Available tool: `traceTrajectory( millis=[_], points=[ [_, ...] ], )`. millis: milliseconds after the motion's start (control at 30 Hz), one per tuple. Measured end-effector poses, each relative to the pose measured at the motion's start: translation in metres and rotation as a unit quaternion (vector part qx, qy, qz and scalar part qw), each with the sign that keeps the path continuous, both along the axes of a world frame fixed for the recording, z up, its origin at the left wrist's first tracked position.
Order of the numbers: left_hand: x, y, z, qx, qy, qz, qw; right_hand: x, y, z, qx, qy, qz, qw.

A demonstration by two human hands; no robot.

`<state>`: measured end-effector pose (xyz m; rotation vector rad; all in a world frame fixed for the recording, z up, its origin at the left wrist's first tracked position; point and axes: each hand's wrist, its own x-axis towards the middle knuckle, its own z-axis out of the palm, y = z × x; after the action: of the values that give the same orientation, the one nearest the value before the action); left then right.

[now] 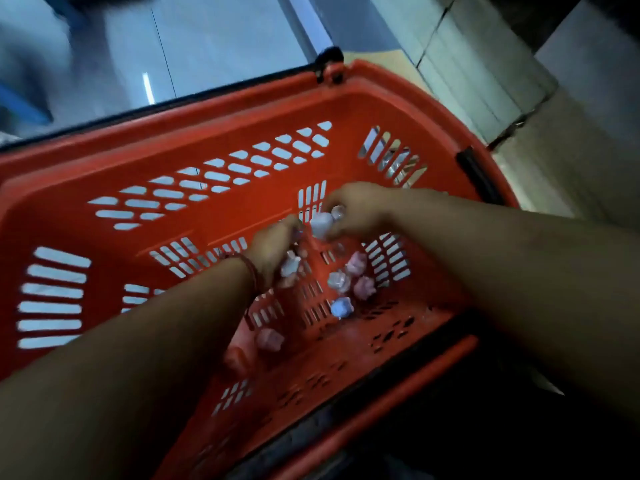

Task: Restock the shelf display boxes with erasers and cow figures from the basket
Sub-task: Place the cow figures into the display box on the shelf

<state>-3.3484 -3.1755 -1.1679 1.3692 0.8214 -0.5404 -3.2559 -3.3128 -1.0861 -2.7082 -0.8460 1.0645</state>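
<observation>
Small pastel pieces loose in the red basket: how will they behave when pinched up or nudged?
Probably light: the right hand holds a pale piece with fingertips alone. Lumpy and rounded, like the blue piece on the basket floor, so likely to tumble when nudged. Glints on some hint at a slick surface; blur leaves that unsure.

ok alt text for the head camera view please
Two hands reach into a red basket: the right hand pinches a pale blue figure, the left hand grips a white figure. Loose figures, pink and blue, lie on the basket floor.
</observation>
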Motion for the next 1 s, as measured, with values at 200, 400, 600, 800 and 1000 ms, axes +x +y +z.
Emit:
traceTrajectory(
  millis=[200, 400, 600, 800, 1000],
  points=[
    [-0.016, -0.006, 0.038, -0.223, 0.059, 0.065, 0.971, -0.046, 0.000, 0.014, 0.164, 0.072, -0.103, 0.978],
    [-0.026, 0.016, 0.036, -0.344, 0.018, 0.107, 0.932, -0.067, 0.018, 0.014, 0.197, 0.070, -0.089, 0.974],
    [-0.035, 0.050, 0.024, -0.396, 0.022, 0.107, 0.912, -0.060, 0.037, 0.004, 0.250, 0.077, -0.149, 0.954],
    [-0.037, 0.066, 0.002, -0.392, 0.027, 0.090, 0.915, -0.056, 0.056, -0.008, 0.261, 0.109, -0.169, 0.944],
    [-0.049, 0.079, -0.025, -0.383, 0.010, 0.194, 0.903, -0.059, 0.079, -0.042, -0.015, 0.086, 0.016, 0.996]
  ],
)
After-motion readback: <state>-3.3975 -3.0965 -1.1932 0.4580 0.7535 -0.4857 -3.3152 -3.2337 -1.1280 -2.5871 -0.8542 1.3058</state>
